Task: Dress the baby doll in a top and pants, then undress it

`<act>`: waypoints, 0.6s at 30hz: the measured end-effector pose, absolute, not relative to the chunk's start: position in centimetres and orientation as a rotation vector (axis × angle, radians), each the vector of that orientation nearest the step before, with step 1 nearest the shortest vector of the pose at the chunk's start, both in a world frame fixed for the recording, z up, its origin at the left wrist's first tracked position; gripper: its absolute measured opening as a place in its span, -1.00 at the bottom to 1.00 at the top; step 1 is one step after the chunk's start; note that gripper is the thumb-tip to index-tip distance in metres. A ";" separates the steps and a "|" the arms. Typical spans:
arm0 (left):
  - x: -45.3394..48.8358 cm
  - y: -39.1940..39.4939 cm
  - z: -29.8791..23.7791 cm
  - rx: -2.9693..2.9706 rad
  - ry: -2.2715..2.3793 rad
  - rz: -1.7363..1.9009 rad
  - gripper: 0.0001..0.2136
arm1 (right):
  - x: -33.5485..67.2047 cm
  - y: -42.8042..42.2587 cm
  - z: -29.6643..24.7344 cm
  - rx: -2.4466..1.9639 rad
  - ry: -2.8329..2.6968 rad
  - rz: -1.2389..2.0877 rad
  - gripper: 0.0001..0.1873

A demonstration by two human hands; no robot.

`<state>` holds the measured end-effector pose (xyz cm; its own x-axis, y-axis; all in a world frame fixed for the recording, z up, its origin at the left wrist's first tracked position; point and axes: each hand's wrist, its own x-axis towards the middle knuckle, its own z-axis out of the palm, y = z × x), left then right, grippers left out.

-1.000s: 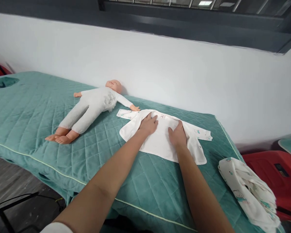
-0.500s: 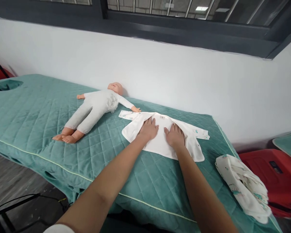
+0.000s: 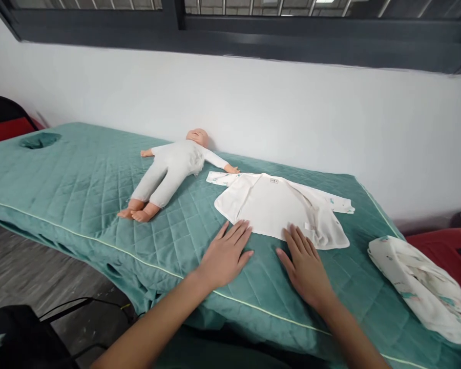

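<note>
**Baby shirt (image 3: 271, 207) laid inside-up on green bed (image 3: 84, 169), both grips at hem**

Shirt is spread right of the doll (image 3: 172, 161), neck label (image 3: 274, 180) toward the wall (image 3: 138, 97), sleeves run out L & R, front panels turned outward; prob. arranged so the inside of the back is exposed flat. Right panel is left rumpled. Nothing is pinched: left grip (image 3: 225, 256) is held flat w/ fingers straight, thumb apart; right grip (image 3: 305, 269) is likewise spread. Fingertips are set at or just over the hem, presumably for smoothing it; pressure can't be told.

Doll is laid face-up, head near the wall, feet toward the near side, one arm stretched to the shirt; whether sleeve is touched by its hand is unclear. Rolled cloth (image 3: 418, 287) is kept at the bed's right end, well apart from the shirt, prob. out of the way; red case (image 3: 451, 246) is seen beyond it.

Re edges: far side is bounded by the wall, near side by pale piping (image 3: 271, 312), over which both wrists are reached. Room for sideways moves is offered b/w doll's legs & left grip, and b/w shirt & cloth.
</note>
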<state>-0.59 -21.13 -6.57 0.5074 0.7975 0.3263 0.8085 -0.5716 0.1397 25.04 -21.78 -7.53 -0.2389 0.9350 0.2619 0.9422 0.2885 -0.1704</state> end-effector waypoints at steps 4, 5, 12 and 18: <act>-7.0 -21.0 -5.7 -2.453 -1.577 -0.735 -0.46 | 23.2 -23.2 -6.3 -1.616 -2.120 0.108 -0.35; -9.0 -20.4 -5.2 -2.360 -1.624 -0.803 -0.46 | 22.2 -22.6 -5.5 -1.583 -2.086 0.154 -0.36; -24.6 -12.8 -2.2 -1.938 -2.000 -1.137 -0.40 | 9.9 -7.7 -0.3 -1.416 -1.915 0.517 -0.26; -28.1 -7.4 -1.3 -2.057 -2.724 -1.450 -0.38 | -1.5 9.1 0.2 -1.644 -1.885 0.389 -0.15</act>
<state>-28.11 -7.44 -1.27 -0.2766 0.9610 0.0056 0.5414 0.1510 0.8271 -1.51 9.13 0.16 -0.0523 0.9681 0.2451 0.7920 0.1897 -0.5803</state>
